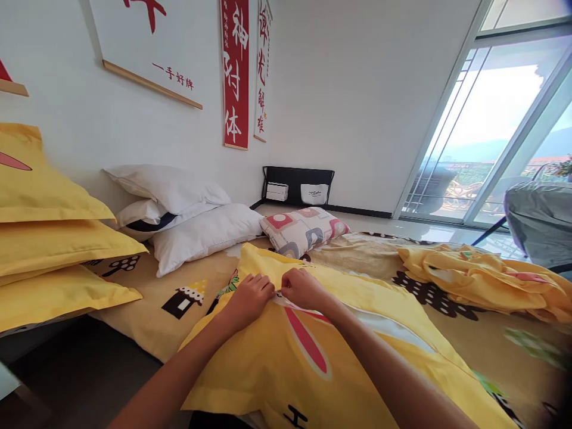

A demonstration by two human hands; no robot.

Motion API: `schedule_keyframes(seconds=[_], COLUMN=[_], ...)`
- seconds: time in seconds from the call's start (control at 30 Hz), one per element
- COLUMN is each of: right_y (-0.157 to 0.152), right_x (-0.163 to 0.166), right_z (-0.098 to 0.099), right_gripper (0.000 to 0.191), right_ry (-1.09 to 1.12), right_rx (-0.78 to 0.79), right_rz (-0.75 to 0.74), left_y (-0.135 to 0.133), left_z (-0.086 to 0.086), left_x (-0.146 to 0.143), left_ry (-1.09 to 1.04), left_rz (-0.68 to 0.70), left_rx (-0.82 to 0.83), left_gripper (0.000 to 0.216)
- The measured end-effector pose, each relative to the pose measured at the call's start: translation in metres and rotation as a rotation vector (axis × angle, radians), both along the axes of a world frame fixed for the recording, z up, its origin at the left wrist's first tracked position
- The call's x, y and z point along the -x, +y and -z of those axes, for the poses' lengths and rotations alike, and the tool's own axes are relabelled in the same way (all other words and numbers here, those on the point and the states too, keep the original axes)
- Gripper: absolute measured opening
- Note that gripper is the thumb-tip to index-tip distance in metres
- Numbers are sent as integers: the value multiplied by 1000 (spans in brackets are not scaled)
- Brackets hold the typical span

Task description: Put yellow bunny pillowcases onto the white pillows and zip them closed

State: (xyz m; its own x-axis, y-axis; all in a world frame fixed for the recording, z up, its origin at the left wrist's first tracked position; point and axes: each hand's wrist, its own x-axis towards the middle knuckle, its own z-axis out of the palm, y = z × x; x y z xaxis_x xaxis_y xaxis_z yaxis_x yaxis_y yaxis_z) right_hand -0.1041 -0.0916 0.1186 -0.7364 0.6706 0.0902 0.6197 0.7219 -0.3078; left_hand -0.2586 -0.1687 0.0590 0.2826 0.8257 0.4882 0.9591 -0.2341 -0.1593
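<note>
A yellow pillowcase (241, 369) with a pink rabbit-ear print lies on the bed in front of me. White pillow (393, 329) shows through a long opening along its right side. My left hand (251, 298) is closed on the fabric at the left end of this opening. Just beside it, my right hand (302, 288) is also closed, pinching the opening's edge; the fingertips are partly hidden. A small gap separates the two hands.
Yellow-cased pillows (58, 244) are stacked at left. White pillows (201, 235) and a patterned pillow (308, 229) lie beyond my hands. Crumpled yellow cloth (482, 277) rests on the patterned bedsheet (134, 325) at right. A covered chair (540, 220) stands near the glass door.
</note>
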Motion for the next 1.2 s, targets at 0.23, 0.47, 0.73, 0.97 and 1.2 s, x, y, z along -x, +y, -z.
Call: schedule_keyframes(seconds=[0.23,0.47,0.73,0.97,1.2], right_y=[17,29,10,-15,-15], right_x=[-47,-110,-120,-128,-150], right_z=[12,4,-2,17,39], right_gripper=[18,14,18,23,22], right_ry=[32,175,180,20,19], right_rx=[125,288,57,-226,-190], right_rz=[111,211,227,297,472], left_y=[-5,1,35,39,37], left_z=[14,-5,-42,-27,-13], left_x=[19,1,-101,-115,-110], left_ry=[31,-201,-337,-385,-231], left_rz=[5,-28,261,156,145], left_rx=[-20,24,143,298,238], left_gripper=[16,21,18,20,8])
